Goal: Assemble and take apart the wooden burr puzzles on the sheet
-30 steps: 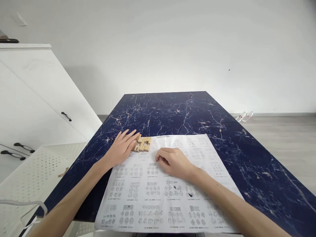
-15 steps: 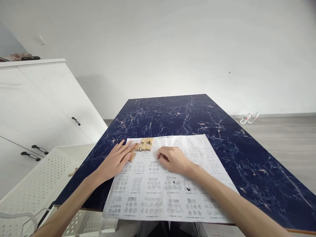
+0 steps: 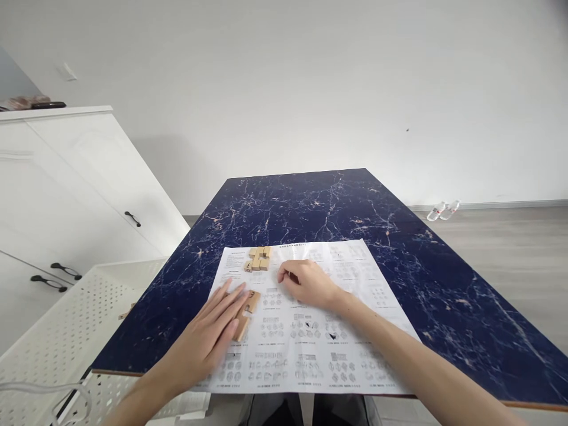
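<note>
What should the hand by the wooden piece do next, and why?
Probably lift the left hand a little and pinch the loose wooden piece. The fingers lie flat beside and partly over it on the paper sheet, not gripping it, and it sits apart from the block cluster.

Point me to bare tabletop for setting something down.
Free: the dark blue marble table beyond the white printed instruction sheet, and its right strip. Crowded: the sheet's left part, with the wooden block cluster, left hand on a loose wooden piece, and right hand.
</note>
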### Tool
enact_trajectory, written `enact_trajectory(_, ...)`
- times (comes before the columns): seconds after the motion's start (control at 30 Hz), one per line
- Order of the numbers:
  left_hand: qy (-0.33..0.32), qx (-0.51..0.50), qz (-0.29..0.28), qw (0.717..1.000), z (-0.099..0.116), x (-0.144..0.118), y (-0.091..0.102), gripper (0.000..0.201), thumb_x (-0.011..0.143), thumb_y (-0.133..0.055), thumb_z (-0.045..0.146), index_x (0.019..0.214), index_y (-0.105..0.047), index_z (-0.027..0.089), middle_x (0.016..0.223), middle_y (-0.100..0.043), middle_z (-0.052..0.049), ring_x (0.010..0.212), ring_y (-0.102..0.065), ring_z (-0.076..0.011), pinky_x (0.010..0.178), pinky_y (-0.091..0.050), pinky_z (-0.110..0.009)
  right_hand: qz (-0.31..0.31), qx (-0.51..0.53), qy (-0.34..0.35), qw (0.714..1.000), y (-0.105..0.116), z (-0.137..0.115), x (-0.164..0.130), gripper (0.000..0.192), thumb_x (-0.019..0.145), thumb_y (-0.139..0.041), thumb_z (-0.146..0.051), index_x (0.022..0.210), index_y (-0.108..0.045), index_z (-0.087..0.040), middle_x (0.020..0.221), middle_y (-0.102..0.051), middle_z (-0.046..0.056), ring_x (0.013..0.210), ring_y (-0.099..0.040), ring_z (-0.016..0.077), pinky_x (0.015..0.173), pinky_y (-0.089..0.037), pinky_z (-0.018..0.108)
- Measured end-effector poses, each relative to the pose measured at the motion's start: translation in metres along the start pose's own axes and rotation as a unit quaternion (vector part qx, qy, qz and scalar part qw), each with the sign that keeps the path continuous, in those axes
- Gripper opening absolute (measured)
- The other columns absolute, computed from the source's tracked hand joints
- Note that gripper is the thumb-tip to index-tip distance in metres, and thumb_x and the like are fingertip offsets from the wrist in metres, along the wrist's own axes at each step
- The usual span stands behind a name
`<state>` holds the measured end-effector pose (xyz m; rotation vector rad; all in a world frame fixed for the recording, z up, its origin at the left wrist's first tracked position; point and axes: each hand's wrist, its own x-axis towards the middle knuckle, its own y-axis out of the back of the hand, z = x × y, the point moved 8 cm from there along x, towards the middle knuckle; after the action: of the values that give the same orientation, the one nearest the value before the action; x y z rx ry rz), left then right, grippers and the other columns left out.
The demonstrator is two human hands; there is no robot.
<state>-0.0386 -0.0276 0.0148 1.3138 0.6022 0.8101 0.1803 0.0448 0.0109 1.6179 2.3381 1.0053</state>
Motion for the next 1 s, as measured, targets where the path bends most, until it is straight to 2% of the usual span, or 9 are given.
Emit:
enact_trajectory(0.1,-0.043,-0.022,-0.029,0.998,0.024,0.015,-0.005,0.06,0.116,-0.04,0.035,0.173,-0.021,0.037,0.178,-0.029,0.004,0.167,-0.02,-0.0325,0.132,-0.037,-0.051,0.018,0.041,-0.033,0.998,0.006,0.009,0.003,0.024,0.092,-0.052,-0.007,0.086,-0.071,-0.02,0.067,-0.066,-0.003,0.055,-0.051,0.0124,0.057,-0.038,0.025)
enact_trajectory(0.23,-0.089,-0.047,-0.03,0.995,0.048,0.045,-0.009,0.059,0.117,-0.039,0.037,0.173,-0.022,0.039,0.179,-0.025,0.003,0.167,-0.019,-0.0317,0.133,-0.034,-0.051,0.039,0.105,-0.066,0.992,0.017,0.025,0.008,0.022,0.089,-0.05,-0.011,0.087,-0.07,-0.02,0.078,-0.072,0.0,0.059,-0.054,0.0128,0.059,-0.041,0.025)
enact_trajectory(0.33,-0.114,-0.067,-0.038,0.99,0.062,0.07,-0.014,0.057,0.117,-0.037,0.039,0.173,-0.024,0.034,0.179,-0.024,-0.001,0.167,-0.019,-0.0301,0.135,-0.03,-0.051,0.038,0.155,-0.085,0.984,0.026,0.04,0.01,0.017,0.088,-0.049,-0.018,0.088,-0.067,-0.019,0.078,-0.071,0.0,0.059,-0.055,0.0127,0.057,-0.042,0.024)
enact_trajectory(0.5,-0.125,-0.107,-0.024,0.986,0.07,0.105,-0.018,0.06,0.116,-0.038,0.045,0.172,-0.025,0.028,0.18,-0.025,-0.007,0.166,-0.026,-0.0278,0.134,-0.033,-0.049,0.045,0.207,-0.106,0.971,0.037,0.06,0.009,0.016,0.087,-0.05,-0.028,0.09,-0.063,-0.02,0.079,-0.066,0.0,0.055,-0.051,0.0115,0.05,-0.039,0.023)
enact_trajectory(0.67,-0.121,-0.145,-0.03,0.982,0.062,0.122,-0.021,0.072,0.112,-0.047,0.052,0.173,-0.018,0.026,0.179,-0.027,-0.013,0.162,-0.035,-0.0327,0.129,-0.04,-0.053,0.027,0.217,-0.101,0.971,0.041,0.06,0.001,0.017,0.091,-0.05,-0.031,0.093,-0.063,-0.02,0.075,-0.063,-0.001,0.055,-0.051,0.0126,0.049,-0.039,0.025)
enact_trajectory(0.77,-0.113,-0.178,-0.048,0.976,0.056,0.124,-0.021,0.078,0.11,-0.051,0.056,0.173,-0.017,0.025,0.178,-0.028,-0.014,0.161,-0.036,-0.0345,0.128,-0.04,-0.055,0.013,0.196,-0.094,0.976,0.047,0.056,-0.006,0.017,0.094,-0.054,-0.031,0.095,-0.067,-0.02,0.079,-0.067,0.001,0.062,-0.056,0.0145,0.056,-0.044,0.027)
enact_trajectory(0.87,-0.1,-0.218,-0.062,0.969,0.051,0.124,-0.02,0.069,0.112,-0.046,0.053,0.172,-0.021,0.027,0.177,-0.032,-0.012,0.16,-0.038,-0.0347,0.128,-0.04,-0.055,-0.003,0.106,-0.069,0.992,0.055,0.051,-0.01,0.011,0.094,-0.062,-0.028,0.095,-0.072,-0.021,0.086,-0.071,0.003,0.07,-0.058,0.017,0.067,-0.048,0.031)
enact_trajectory(0.93,-0.085,-0.252,-0.055,0.962,0.047,0.124,-0.017,0.06,0.115,-0.042,0.048,0.17,-0.027,0.029,0.174,-0.039,-0.011,0.157,-0.043,-0.0348,0.127,-0.042,-0.054,-0.042,0.04,-0.031,0.998,0.055,0.045,-0.011,0.01,0.094,-0.07,-0.031,0.1,-0.073,-0.023,0.101,-0.073,0.005,0.089,-0.063,0.0217,0.081,-0.052,0.036)
enact_trajectory(1.0,-0.065,-0.292,-0.045,0.953,0.041,0.125,-0.015,0.053,0.116,-0.038,0.044,0.167,-0.033,0.031,0.17,-0.046,-0.009,0.154,-0.048,-0.0336,0.125,-0.044,-0.053,-0.088,0.005,-0.006,0.996,0.052,0.042,-0.012,0.021,0.091,-0.079,-0.039,0.106,-0.073,-0.026,0.116,-0.071,0.006,0.111,-0.061,0.0273,0.099,-0.05,0.043)
